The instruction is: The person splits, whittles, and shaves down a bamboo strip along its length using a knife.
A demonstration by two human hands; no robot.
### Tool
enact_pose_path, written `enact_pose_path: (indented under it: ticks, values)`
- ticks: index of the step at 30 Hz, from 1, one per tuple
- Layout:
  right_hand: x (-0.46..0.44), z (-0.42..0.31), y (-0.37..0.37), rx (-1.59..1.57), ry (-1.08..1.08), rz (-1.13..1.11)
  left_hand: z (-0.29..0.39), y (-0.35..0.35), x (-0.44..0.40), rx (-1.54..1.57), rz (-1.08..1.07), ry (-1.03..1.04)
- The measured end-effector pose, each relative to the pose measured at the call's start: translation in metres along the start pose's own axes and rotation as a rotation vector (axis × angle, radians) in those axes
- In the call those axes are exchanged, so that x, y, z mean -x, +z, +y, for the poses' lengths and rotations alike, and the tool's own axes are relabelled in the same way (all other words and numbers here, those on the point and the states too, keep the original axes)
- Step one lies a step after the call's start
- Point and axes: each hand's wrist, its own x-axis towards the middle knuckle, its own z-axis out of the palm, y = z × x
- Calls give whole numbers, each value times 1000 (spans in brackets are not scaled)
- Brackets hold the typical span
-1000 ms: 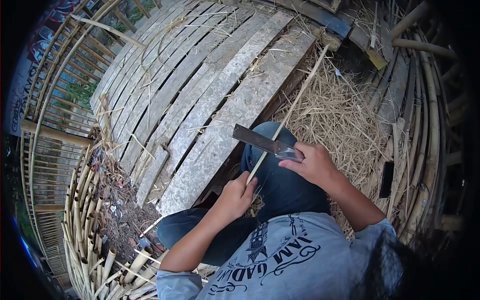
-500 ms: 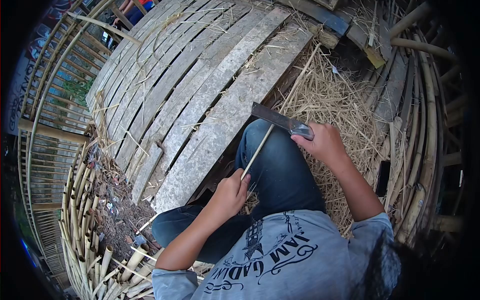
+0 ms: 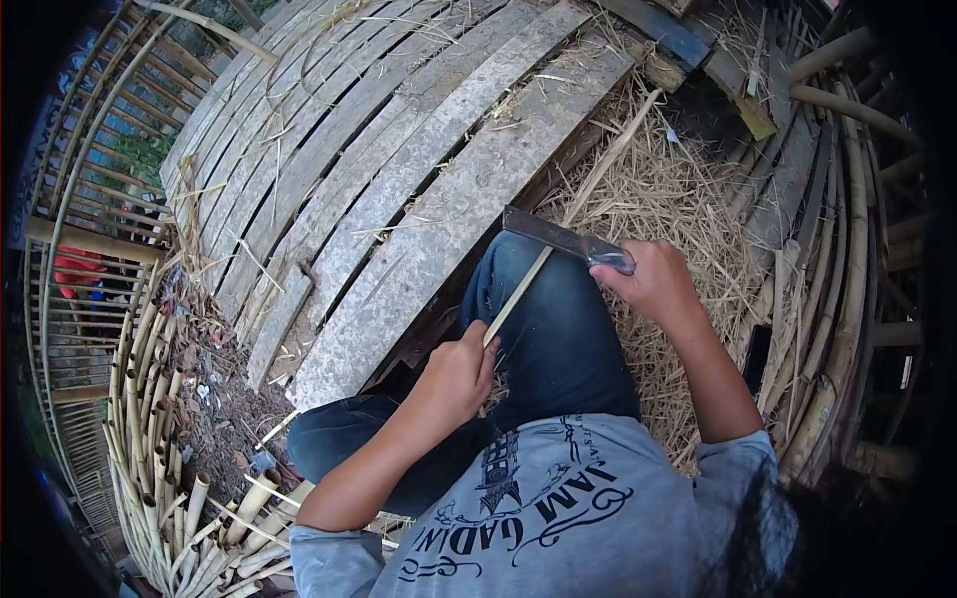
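A pale strip [image 3: 516,297] is being gripped near its lower end by the left hand [image 3: 459,379], whose fingers are being kept closed around it. The strip is being held at a slant over the right knee [image 3: 550,309], its far part being extended above the loose shavings [image 3: 688,199]; whether it is being rested on the knee cannot be told. A broad knife [image 3: 548,233] is being gripped by its handle [image 3: 613,261] in the closed right hand [image 3: 656,284], and its blade is being held crosswise to the strip.

Compared with a second ago, the blade is being held farther along the strip from the left hand: a longer stretch is being shown between them, and a shorter one beyond. Since half a second ago, that spacing is being kept almost unchanged. The far part is now being seen with a broader face; whether the strip is being turned or is merely being viewed differently cannot be told. At the left, a red patch [image 3: 78,269] is now being glimpsed behind the bamboo fence [image 3: 95,329].

By this shift, it is being judged, the strip is being worked outward from the left hand, with the stroke being slowed or paused partway. No fresh curl is being made out at the blade.
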Motion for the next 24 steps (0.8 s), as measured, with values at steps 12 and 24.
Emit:
enact_pose_path:
  ticks: [12, 24]
  values:
    - [2, -29, -21, 103, 114, 26, -4, 1, 4, 19, 11, -9]
    - [0, -35, -7, 265, -71, -59, -4, 4, 0, -7, -20, 14]
